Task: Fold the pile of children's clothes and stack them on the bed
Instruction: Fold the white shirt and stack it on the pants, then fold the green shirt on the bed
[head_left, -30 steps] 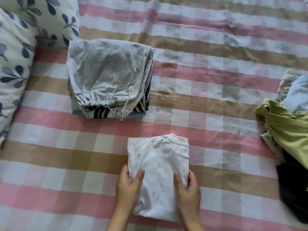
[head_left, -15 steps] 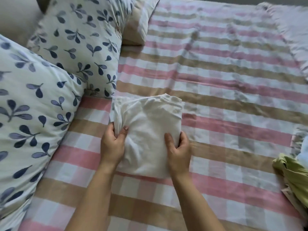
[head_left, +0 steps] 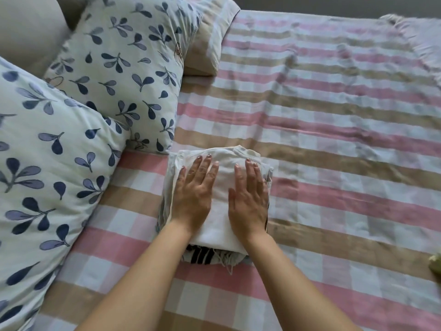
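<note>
My left hand [head_left: 192,192] and right hand [head_left: 249,198] both lie flat, palms down, on the folded white top [head_left: 220,185], fingers straight and slightly spread, pointing to the far side of the bed [head_left: 334,144]. Neither hand grips anything; they only press on the cloth. The hands lie side by side with a strip of white cloth showing between them.

The top sits on the stack [head_left: 210,255], covering it almost fully. Its long axis runs near to far, with the neckline rim at the far end and a smooth folded edge at the near end. It leans a little to the left toward its near end. Under the near edge a garment with dark and white stripes peeks out, and a thin white drawstring trails from it onto the sheet. Along the left side, the grey edges of the lower layers show.

The stack lies on the left half of the bed, just beside the leaf-print pillows [head_left: 59,151]. At the far right edge, a scrap of green cloth [head_left: 435,261] is barely in view.
</note>
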The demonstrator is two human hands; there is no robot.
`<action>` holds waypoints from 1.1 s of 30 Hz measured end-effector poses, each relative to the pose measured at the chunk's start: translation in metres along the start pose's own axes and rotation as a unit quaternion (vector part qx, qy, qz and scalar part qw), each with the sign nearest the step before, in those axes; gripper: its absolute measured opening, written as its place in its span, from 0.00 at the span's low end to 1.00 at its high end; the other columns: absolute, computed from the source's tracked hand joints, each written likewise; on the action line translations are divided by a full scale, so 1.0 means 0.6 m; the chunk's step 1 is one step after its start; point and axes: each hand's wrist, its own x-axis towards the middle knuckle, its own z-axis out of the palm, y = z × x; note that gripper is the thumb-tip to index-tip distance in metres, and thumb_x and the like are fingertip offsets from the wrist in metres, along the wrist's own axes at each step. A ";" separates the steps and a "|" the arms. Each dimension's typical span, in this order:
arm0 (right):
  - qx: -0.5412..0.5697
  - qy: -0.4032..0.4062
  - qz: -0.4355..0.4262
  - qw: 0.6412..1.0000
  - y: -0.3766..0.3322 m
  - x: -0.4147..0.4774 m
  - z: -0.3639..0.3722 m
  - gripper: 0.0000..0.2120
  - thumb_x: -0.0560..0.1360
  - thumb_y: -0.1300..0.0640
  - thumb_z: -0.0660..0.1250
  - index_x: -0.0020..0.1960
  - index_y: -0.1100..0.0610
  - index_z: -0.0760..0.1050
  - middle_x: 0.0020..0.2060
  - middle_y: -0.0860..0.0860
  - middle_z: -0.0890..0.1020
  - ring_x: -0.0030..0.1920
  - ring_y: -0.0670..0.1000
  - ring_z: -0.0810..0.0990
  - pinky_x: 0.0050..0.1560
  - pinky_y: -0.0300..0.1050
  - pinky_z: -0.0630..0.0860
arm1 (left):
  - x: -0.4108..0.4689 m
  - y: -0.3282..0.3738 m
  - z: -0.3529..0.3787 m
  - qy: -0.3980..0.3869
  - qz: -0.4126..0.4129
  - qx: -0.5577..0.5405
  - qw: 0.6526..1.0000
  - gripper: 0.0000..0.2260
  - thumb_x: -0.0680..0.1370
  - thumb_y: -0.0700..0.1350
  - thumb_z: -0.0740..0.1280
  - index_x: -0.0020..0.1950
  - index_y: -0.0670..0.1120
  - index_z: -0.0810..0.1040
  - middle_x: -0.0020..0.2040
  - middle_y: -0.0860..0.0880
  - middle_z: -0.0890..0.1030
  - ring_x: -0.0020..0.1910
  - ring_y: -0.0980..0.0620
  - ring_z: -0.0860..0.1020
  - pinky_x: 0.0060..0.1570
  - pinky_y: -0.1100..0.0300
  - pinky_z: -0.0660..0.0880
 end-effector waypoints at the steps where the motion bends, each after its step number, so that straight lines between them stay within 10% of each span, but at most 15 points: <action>1: -0.032 -0.052 -0.008 0.998 0.006 0.011 0.009 0.27 0.80 0.50 0.51 0.76 0.49 0.44 0.76 0.49 0.43 0.75 0.49 0.37 0.68 0.44 0.25 | 0.009 -0.006 0.008 -0.053 -0.011 0.006 0.999 0.24 0.79 0.41 0.58 0.75 0.50 0.57 0.76 0.49 0.57 0.75 0.48 0.54 0.71 0.46 0.50; 7: -0.048 -0.181 0.035 0.982 0.042 0.068 0.056 0.26 0.80 0.43 0.45 0.76 0.46 0.42 0.76 0.49 0.42 0.75 0.49 0.39 0.73 0.52 0.35 | 0.032 -0.063 0.058 -0.155 -0.099 -0.009 0.983 0.27 0.76 0.60 0.42 0.76 0.57 0.48 0.77 0.56 0.46 0.76 0.50 0.44 0.73 0.45 0.47; 16: 0.065 -0.102 0.023 0.992 0.051 0.013 0.003 0.25 0.80 0.47 0.53 0.75 0.49 0.53 0.76 0.49 0.54 0.75 0.49 0.47 0.74 0.50 0.45 | 0.001 -0.009 0.007 -0.105 -0.106 -0.029 0.988 0.23 0.79 0.52 0.50 0.74 0.48 0.61 0.76 0.49 0.57 0.75 0.48 0.51 0.71 0.44 0.46; 21: 0.057 0.001 0.068 0.996 0.132 -0.093 -0.081 0.16 0.73 0.60 0.66 0.60 0.56 0.75 0.56 0.51 0.79 0.59 0.54 0.75 0.59 0.53 0.72 | -0.055 0.114 -0.030 -0.036 -0.018 -0.095 0.995 0.18 0.74 0.45 0.56 0.58 0.40 0.78 0.54 0.43 0.81 0.55 0.42 0.78 0.56 0.39 0.73; 33: -0.072 0.032 0.246 0.966 0.455 -0.324 -0.353 0.10 0.66 0.63 0.69 0.46 0.54 0.81 0.41 0.48 0.83 0.42 0.53 0.82 0.45 0.50 0.77 | -0.123 0.581 0.067 -0.175 0.175 -0.197 0.949 0.14 0.62 0.34 0.77 0.45 0.44 0.82 0.39 0.49 0.83 0.37 0.47 0.82 0.39 0.54 0.79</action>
